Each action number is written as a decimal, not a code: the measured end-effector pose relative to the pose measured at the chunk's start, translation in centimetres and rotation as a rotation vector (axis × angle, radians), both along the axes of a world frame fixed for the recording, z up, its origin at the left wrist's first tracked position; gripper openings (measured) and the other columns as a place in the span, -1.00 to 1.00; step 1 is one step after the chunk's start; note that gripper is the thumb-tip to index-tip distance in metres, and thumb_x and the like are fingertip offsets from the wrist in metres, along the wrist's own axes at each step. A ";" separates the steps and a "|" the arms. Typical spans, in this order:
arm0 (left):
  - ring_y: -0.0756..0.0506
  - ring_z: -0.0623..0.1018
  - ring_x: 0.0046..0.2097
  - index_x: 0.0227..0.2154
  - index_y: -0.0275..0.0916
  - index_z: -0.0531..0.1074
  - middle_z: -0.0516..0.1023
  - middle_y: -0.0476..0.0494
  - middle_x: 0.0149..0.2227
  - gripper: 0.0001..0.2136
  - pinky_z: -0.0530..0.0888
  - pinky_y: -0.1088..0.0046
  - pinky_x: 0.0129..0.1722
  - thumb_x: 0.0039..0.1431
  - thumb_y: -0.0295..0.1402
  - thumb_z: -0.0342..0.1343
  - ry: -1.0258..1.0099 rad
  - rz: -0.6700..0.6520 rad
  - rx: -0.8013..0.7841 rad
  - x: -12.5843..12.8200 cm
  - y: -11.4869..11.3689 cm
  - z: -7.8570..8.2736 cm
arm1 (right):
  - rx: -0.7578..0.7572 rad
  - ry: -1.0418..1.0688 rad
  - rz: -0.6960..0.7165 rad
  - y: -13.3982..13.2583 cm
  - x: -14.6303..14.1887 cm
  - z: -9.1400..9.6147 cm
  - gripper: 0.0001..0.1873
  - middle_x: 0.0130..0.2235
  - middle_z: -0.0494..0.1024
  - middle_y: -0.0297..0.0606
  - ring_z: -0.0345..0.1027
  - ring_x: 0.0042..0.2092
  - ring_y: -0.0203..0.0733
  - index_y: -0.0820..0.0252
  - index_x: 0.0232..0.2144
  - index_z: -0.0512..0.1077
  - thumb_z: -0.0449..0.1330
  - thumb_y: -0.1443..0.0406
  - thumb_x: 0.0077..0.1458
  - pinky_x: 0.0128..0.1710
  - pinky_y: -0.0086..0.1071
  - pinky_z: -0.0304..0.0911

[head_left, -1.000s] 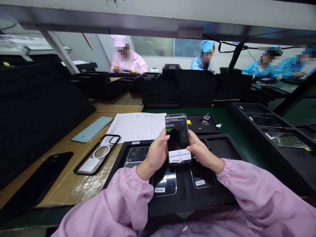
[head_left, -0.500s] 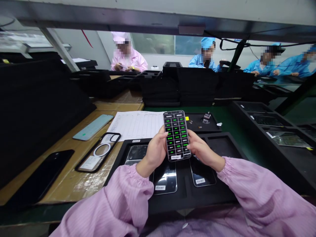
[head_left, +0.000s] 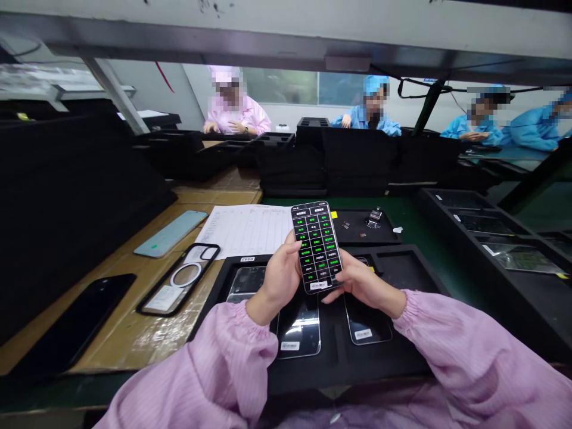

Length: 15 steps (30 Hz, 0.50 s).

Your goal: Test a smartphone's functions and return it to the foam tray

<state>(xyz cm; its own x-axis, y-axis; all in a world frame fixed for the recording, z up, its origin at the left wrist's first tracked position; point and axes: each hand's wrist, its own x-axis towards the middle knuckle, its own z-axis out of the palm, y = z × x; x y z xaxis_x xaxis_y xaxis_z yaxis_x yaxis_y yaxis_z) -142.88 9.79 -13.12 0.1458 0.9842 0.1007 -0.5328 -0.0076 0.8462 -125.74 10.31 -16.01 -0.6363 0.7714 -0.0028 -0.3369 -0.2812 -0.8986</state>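
A black phone (head_left: 316, 245) is held upright over the bench, its lit screen showing a grid of green buttons and a white label at its lower edge. My left hand (head_left: 280, 279) grips its left side. My right hand (head_left: 361, 282) wraps round its lower right side from behind, thumb near the lower corner. Below the hands a black foam tray (head_left: 330, 357) holds other phones lying flat, one (head_left: 298, 330) under my left wrist, one (head_left: 366, 325) under my right.
A printed sheet (head_left: 245, 229) lies behind the tray. On the brown board to the left lie a pale phone (head_left: 171, 233), a clear case with a ring (head_left: 179, 286) and a black phone (head_left: 75, 325). Black trays (head_left: 496, 238) line the right. People work across the bench.
The phone's screen went from a dark page with text to a grid of green buttons. The phone has tilted slightly left and my right hand has slid lower on it.
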 end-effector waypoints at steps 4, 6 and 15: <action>-0.26 0.51 0.04 0.06 -0.19 0.38 0.57 -0.12 -0.07 -0.55 0.44 0.19 0.02 0.07 -0.25 0.10 0.024 0.004 0.042 0.1 -0.1 0.1 | 0.035 -0.012 -0.007 -0.3 -0.1 -0.2 -0.40 -0.08 0.47 -0.31 0.46 -0.14 -0.16 0.07 0.06 0.34 0.31 0.42 -0.08 -0.37 -0.37 0.58; -0.25 0.51 0.03 0.07 -0.18 0.39 0.57 -0.11 -0.08 -0.55 0.44 0.20 0.01 0.09 -0.26 0.10 0.025 -0.003 0.049 0.2 -0.1 0.0 | 0.081 -0.043 -0.040 -0.3 -0.2 -0.3 -0.36 -0.08 0.45 -0.31 0.47 -0.15 -0.18 0.06 0.07 0.31 0.39 0.41 -0.07 -0.39 -0.40 0.58; -0.25 0.47 0.12 0.10 -0.16 0.39 0.57 -0.10 -0.07 -0.55 0.39 0.18 0.10 0.12 -0.27 0.10 0.018 -0.020 0.059 0.2 -0.3 -0.3 | 0.107 -0.101 -0.084 -0.3 -0.4 -0.5 -0.33 -0.13 0.41 -0.34 0.48 -0.19 -0.21 0.06 0.06 0.28 0.46 0.35 -0.05 -0.39 -0.39 0.60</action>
<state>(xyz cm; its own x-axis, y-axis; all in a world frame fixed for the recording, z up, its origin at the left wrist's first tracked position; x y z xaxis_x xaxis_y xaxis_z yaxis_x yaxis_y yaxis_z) -142.70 9.53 -13.40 0.1677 0.9735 0.1556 -0.5183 -0.0472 0.8539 -126.18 10.04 -16.48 -0.5704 0.8211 0.0218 -0.2616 -0.1565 -0.9524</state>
